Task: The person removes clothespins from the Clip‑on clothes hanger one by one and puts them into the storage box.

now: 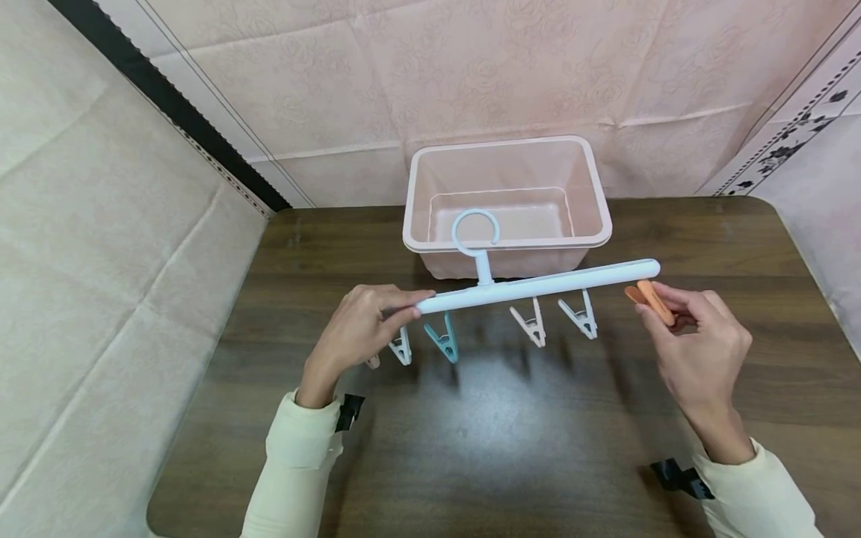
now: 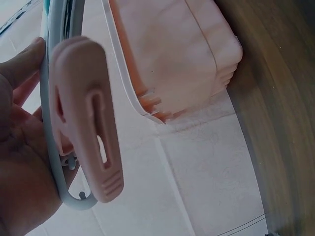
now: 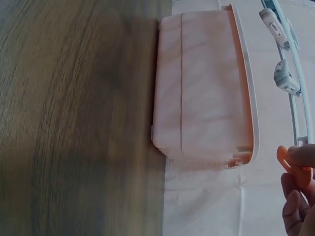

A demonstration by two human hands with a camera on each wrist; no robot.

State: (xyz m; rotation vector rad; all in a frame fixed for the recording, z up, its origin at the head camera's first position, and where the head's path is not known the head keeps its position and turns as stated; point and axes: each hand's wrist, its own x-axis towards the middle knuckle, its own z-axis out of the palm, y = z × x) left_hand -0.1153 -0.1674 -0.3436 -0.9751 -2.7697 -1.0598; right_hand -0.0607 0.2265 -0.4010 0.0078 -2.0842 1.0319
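A light blue clip hanger (image 1: 538,287) is held above the table, its hook (image 1: 476,228) upward and its right end a little higher. My left hand (image 1: 359,325) grips the bar's left end between thumb and fingers. Under the bar hang a teal clip (image 1: 444,342), a white clip (image 1: 401,347), a pale pink clip (image 1: 531,326) and a light blue clip (image 1: 581,315). In the left wrist view a pink clip (image 2: 88,118) hangs close to that hand. My right hand (image 1: 702,340) pinches an orange clip (image 1: 655,301) just below the bar's right end; whether it touches the bar is unclear.
A pink plastic bin (image 1: 507,261) stands at the table's back edge, behind the hanger, with nothing visible inside. The dark wooden table (image 1: 471,463) stretches beneath both arms. Pale patterned cloth (image 1: 511,67) hangs behind and to the sides.
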